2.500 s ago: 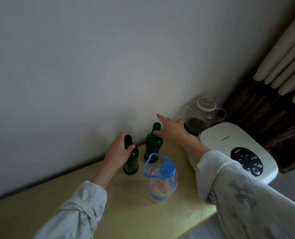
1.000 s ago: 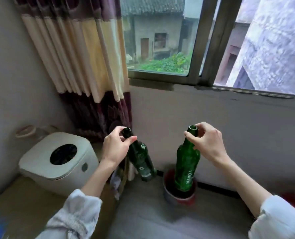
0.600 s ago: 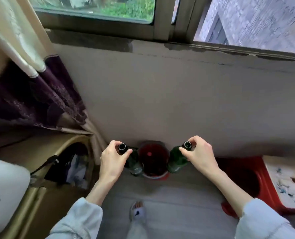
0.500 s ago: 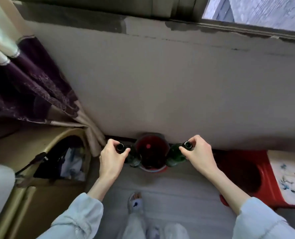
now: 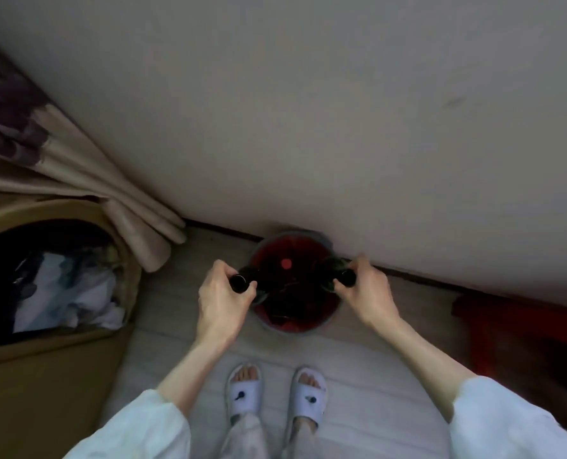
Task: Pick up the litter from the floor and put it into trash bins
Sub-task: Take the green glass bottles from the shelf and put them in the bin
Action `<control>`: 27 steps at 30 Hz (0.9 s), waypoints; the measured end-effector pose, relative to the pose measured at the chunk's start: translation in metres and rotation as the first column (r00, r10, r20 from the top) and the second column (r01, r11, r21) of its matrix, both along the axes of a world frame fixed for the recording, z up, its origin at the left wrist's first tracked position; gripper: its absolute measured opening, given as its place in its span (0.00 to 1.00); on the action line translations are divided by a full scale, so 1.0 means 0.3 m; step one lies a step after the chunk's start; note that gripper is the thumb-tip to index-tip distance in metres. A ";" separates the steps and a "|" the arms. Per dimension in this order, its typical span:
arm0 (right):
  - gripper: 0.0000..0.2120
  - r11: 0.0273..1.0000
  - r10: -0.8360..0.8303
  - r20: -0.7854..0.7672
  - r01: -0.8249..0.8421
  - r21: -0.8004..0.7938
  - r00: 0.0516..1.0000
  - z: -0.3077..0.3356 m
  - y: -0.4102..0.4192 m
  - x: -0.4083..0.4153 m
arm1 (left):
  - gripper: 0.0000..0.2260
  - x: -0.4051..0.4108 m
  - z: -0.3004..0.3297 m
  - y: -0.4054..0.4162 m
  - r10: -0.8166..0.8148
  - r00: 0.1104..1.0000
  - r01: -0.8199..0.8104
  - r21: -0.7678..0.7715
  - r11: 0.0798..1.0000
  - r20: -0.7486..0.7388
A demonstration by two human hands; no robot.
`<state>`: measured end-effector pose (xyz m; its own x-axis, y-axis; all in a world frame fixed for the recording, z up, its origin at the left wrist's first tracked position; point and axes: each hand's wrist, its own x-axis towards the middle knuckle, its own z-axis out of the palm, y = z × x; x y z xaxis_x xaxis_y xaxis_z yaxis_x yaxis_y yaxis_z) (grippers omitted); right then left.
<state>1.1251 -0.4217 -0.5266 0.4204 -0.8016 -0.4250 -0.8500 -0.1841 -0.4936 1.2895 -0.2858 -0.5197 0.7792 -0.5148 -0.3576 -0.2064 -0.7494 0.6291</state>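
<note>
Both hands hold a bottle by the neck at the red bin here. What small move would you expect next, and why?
Probably lowering and letting go. The left hand and right hand each grip a dark glass bottle, the left bottle and the right bottle, whose bodies hang over the rim of the red trash bin, open below. Easing them down would spare the glass.

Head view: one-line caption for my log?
Left hand and right hand each hold a green glass bottle by its neck over the red bin.

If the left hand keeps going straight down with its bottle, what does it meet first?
Probably the red trash bin: the left hand holds its dark bottle by the neck over the bin's left rim. Depth is unclear, so the bottle may clip the rim before going in.
</note>
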 end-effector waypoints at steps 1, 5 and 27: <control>0.14 1.000 0.012 0.014 -0.012 -0.006 1.000 -0.060 -0.014 0.008 | 0.11 -0.005 -0.044 -0.015 -0.003 1.000 0.003 -0.014 1.000 0.013; 0.14 1.000 0.009 0.076 -0.010 0.008 0.997 -0.298 -0.049 0.034 | 0.11 -0.026 -0.202 -0.055 0.001 0.998 0.004 -0.070 0.998 0.067; 0.15 0.954 0.264 -0.204 -0.223 0.202 0.943 -0.601 -0.044 -0.085 | 0.15 -0.124 -0.350 -0.013 0.093 0.988 -0.080 -0.113 0.990 0.119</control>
<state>1.0995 -0.4348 -0.7070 0.4696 -0.5918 -0.6551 -0.8827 -0.3283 -0.3362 1.2524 -0.2899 -0.6246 0.8574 -0.4735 -0.2017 -0.2251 -0.6974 0.6804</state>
